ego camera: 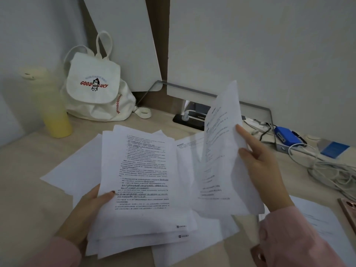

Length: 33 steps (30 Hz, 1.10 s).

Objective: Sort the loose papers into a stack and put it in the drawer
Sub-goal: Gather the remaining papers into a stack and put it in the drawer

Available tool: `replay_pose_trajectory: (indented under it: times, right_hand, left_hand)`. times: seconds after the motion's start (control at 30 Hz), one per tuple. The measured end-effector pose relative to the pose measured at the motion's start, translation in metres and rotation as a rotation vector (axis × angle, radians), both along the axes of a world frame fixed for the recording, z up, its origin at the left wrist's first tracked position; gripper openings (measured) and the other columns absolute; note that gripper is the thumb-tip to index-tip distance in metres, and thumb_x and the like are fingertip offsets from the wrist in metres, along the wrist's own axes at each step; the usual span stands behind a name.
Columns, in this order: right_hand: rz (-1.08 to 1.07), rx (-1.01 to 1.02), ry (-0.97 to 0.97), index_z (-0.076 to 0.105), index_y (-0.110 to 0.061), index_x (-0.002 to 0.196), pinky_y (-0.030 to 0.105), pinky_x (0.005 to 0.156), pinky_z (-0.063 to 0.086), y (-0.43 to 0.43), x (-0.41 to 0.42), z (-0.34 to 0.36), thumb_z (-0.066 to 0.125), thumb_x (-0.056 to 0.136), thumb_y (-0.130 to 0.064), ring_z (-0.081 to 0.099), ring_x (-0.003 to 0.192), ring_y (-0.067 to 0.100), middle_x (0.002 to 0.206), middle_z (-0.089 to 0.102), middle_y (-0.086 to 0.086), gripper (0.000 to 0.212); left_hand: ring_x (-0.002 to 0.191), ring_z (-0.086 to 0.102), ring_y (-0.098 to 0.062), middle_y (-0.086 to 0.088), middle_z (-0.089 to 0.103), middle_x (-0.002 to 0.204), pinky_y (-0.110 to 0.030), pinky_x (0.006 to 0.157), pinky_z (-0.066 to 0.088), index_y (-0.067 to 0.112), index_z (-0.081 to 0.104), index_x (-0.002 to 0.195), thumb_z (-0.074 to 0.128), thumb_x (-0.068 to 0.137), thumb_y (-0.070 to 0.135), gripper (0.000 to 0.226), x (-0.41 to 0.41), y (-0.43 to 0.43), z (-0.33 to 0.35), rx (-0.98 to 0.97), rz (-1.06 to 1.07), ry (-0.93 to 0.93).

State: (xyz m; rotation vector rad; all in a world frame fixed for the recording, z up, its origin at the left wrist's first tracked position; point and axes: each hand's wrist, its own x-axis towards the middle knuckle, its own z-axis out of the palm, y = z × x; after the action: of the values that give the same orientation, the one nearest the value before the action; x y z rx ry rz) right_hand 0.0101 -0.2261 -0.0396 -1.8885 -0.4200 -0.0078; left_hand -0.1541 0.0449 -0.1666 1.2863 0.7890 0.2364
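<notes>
Print on every page is too blurred to read. Left hand (89,206) is mostly covered: only the thumb shows, pressed on top of the stack (142,180) near its 8 o'clock corner. The fingers are hidden underneath, so it grips the stack between thumb and fingers. The stack is uneven, edges fanned, and its lowest pages run toward the bottom of frame. Right hand (264,170) holds a single sheet (221,160) tilted up on edge just at 3 o'clock of the stack, fingers laid along the sheet's back near its right edge. The thumb is out of sight behind the paper, and the sheet's lower corner overlaps the stack. Loose sheets (71,170) lie flat on the desk (28,180) at 9 o'clock, partly under the stack, and one more page (317,218) lies at 4 o'clock, partly covered by the pink sleeve. White backpack (92,87) stands at 11 o'clock against the wall, with a yellow bottle (54,108) beside it, out of focus. Blue box (287,135) and tangled cables (333,170) sit at 2 to 3 o'clock. Pink-gold object (349,209) is cut off by the right edge and cannot be identified.
</notes>
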Motion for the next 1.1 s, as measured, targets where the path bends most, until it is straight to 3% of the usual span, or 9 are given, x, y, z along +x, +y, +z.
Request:
replay_pose_trajectory:
  times: [0.1,0.27,0.33,0.47,0.63,0.77,0.83,1.0,1.1]
  right_hand:
    - [0.063,0.249,0.073,0.058,-0.037,0.122,0.023,0.077,0.056,0.000,-0.002,0.012,0.043,0.092,0.003,0.066,0.098,0.007,0.121,0.062,-0.016,0.052]
    - [0.159,0.613,0.375,0.061,-0.026,0.120,0.022,0.069,0.057,-0.001,0.010,0.008,0.043,0.088,0.006,0.064,0.105,0.016,0.129,0.060,-0.007,0.049]
    - [0.127,0.531,0.471,0.058,-0.022,0.123,0.023,0.072,0.058,0.005,0.011,-0.018,0.043,0.086,0.008,0.062,0.102,0.018,0.132,0.057,-0.002,0.050]
    - [0.126,0.126,0.495,0.058,-0.018,0.124,0.030,0.105,0.039,0.021,-0.004,-0.074,0.044,0.086,0.012,0.047,0.120,0.013,0.138,0.048,-0.001,0.051]
    - [0.154,-0.128,0.464,0.049,-0.013,0.134,0.016,0.099,0.028,0.046,-0.019,-0.109,0.037,0.090,0.008,0.040,0.120,0.007,0.140,0.046,0.000,0.050]
    - [0.180,-0.144,0.497,0.044,-0.017,0.136,0.017,0.096,0.037,0.058,-0.019,-0.112,0.040,0.092,0.001,0.046,0.121,0.016,0.135,0.049,0.001,0.048]
    - [0.162,-0.132,0.517,0.046,-0.020,0.134,0.019,0.089,0.041,0.055,-0.015,-0.110,0.043,0.093,-0.003,0.049,0.111,0.016,0.129,0.052,0.001,0.045]
    - [0.005,-0.082,0.523,0.048,-0.015,0.132,0.026,0.087,0.036,0.033,0.003,-0.108,0.046,0.092,-0.003,0.048,0.109,0.016,0.129,0.049,0.003,0.042]
    - [-0.013,0.095,0.669,0.051,-0.008,0.130,0.034,0.103,0.040,0.031,0.013,-0.106,0.050,0.089,-0.002,0.052,0.108,0.021,0.133,0.052,0.019,0.041]
  left_hand:
    - [0.095,0.064,-0.033,-0.008,0.069,0.102,-0.042,0.083,0.050,0.015,0.059,0.119,0.055,0.090,0.008,0.030,0.000,-0.001,0.001,-0.018,-0.004,0.031]
    - [0.100,0.063,-0.032,-0.012,0.067,0.114,-0.041,0.083,0.049,0.011,0.057,0.125,0.055,0.088,0.004,0.037,-0.001,-0.004,0.001,-0.053,-0.070,0.053]
    - [0.100,0.063,-0.033,-0.013,0.066,0.117,-0.046,0.089,0.048,0.012,0.056,0.126,0.055,0.089,0.004,0.038,-0.002,-0.005,0.001,-0.039,-0.106,0.063]
    - [0.100,0.066,-0.038,-0.012,0.071,0.110,-0.053,0.092,0.048,0.017,0.060,0.121,0.054,0.092,0.023,0.031,-0.003,-0.014,0.004,-0.128,-0.123,0.054]
    - [0.107,0.064,-0.030,-0.004,0.071,0.113,-0.048,0.103,0.041,0.026,0.064,0.117,0.049,0.081,0.062,0.053,0.001,-0.024,0.001,-0.311,-0.060,-0.010]
    - [0.102,0.065,-0.025,-0.003,0.068,0.114,-0.045,0.097,0.046,0.024,0.062,0.110,0.059,0.087,0.023,0.023,0.005,-0.026,-0.003,-0.048,-0.108,0.047]
    - [0.101,0.063,-0.024,-0.003,0.065,0.114,-0.044,0.095,0.046,0.020,0.057,0.116,0.055,0.090,0.007,0.029,0.005,-0.025,-0.006,0.027,-0.116,0.075]
    - [0.108,0.051,-0.023,-0.006,0.056,0.121,-0.040,0.098,0.039,0.009,0.049,0.129,0.049,0.093,0.003,0.037,0.006,-0.017,-0.005,0.264,-0.030,0.083]
    - [0.105,0.048,-0.020,-0.001,0.052,0.113,-0.036,0.091,0.037,0.016,0.049,0.122,0.047,0.094,0.003,0.031,0.001,-0.009,0.008,0.329,0.043,0.022]
